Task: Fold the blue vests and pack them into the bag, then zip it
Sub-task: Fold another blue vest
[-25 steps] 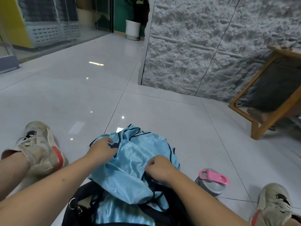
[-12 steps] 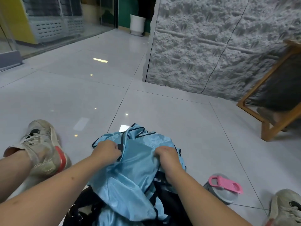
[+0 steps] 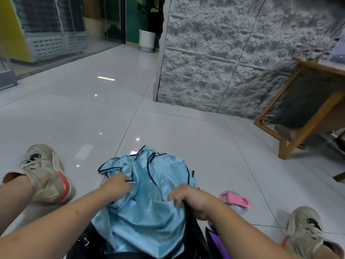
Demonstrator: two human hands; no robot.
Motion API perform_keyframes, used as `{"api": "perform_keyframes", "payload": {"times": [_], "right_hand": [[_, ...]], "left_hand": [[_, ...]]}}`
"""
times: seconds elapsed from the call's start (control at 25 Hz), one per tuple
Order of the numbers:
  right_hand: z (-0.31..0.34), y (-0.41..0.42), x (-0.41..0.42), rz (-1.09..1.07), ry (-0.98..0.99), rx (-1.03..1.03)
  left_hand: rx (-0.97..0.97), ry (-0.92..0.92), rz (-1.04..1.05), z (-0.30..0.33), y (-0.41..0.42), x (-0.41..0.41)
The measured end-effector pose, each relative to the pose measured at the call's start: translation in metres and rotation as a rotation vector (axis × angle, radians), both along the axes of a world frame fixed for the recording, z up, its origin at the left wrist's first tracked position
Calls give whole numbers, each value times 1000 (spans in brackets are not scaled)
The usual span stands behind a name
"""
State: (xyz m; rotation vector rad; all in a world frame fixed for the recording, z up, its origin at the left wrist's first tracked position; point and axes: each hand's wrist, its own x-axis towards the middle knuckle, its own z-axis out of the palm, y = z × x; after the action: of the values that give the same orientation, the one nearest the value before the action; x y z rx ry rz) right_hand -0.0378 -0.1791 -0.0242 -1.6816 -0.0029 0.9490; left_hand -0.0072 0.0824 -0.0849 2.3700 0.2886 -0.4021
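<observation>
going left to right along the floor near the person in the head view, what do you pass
left shoe → left hand → blue vests → right hand → pink bottle lid → right shoe

Both forearms are reaching fwd from the bottom of the view, bare, angling in toward each other. Left hand (image 3: 119,185) is lying knuckles-up, fingers curling and pinching into the blue vest (image 3: 149,193) near its dark trim. Right hand (image 3: 188,198) is sitting a bit lower and nearer, back of hand up, fingers curling down and bunching the same fabric at the edge. Hands are apart, w/ cloth between. Legs are spreading out to either side.
</observation>
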Motion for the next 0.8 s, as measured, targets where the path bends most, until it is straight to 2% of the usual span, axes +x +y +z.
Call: {"api": "perform_keyframes", "payload": {"times": [0.08, 0.16, 0.2, 0.28, 0.36, 0.44, 0.56, 0.68, 0.72, 0.8], "right_hand": [[-3, -1, -3, 150, -25, -236], [-12, 3, 1, 177, -98, -411], [-17, 7, 4, 143, -171, -475], [-28, 17, 12, 22, -309, -532], [-36, 29, 20, -49, -348, -557], [-48, 41, 27, -107, -310, -537], [-66, 62, 40, -267, -221, -444], [-70, 76, 45, -250, -278, -406], [-69, 80, 43, -212, -303, -338], [-67, 83, 40, -123, -344, -198]], "left_hand": [[-148, -44, 204, 6, 0, 1], [-276, -37, 338, 10, 2, 2], [-298, -15, 345, 13, 2, 1], [-218, 55, 247, 10, 5, 3], [-114, 116, 181, 5, 6, 9], [-58, 58, 162, 2, 2, 15], [-53, -147, 186, -5, -9, 33], [-44, -335, 182, -14, -19, 54], [-50, -347, 192, -16, -22, 62], [-142, -232, 291, -14, -22, 75]]}}
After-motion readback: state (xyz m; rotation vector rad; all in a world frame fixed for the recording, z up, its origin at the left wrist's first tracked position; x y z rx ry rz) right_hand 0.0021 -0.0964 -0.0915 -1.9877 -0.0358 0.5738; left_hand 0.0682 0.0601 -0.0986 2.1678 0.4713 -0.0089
